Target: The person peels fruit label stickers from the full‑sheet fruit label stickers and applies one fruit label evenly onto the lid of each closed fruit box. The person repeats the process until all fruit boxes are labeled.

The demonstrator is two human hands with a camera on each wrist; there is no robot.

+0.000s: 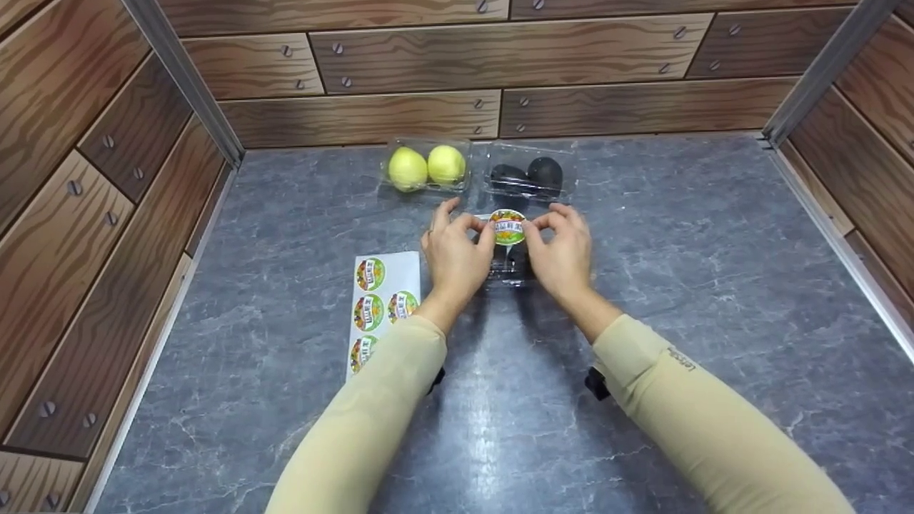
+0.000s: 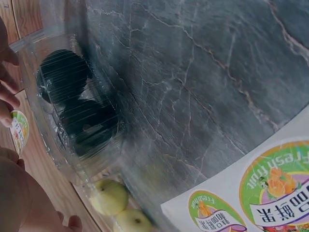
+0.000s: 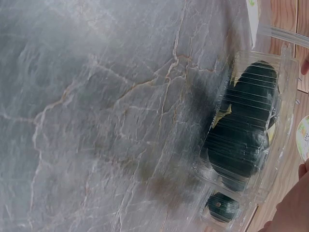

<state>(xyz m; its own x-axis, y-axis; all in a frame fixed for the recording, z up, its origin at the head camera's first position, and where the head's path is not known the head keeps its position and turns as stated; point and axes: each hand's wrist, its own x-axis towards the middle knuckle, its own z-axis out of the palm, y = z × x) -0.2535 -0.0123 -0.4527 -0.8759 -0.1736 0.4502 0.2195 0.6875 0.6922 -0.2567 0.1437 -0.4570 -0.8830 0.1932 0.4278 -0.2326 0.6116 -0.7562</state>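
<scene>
Both hands hold one round fruit sticker [image 1: 508, 227] between them. My left hand [image 1: 484, 232] pinches its left edge and my right hand [image 1: 531, 230] pinches its right edge. The sticker hovers just over a clear clamshell box [image 1: 508, 270] of dark fruit, which lies between my wrists and is mostly hidden by them. In the left wrist view that box [image 2: 77, 108] lies beside the sticker [image 2: 19, 131]. The right wrist view shows the same box [image 3: 246, 137] and a sliver of the sticker [image 3: 303, 137].
A white backing sheet [image 1: 382, 303] with several more stickers lies left of my left forearm. At the back stand a clamshell of two yellow-green fruit [image 1: 426, 165] and another of dark fruit [image 1: 528, 175]. Wood-patterned walls [image 1: 107, 178] enclose the grey marble-look table [image 1: 678, 250].
</scene>
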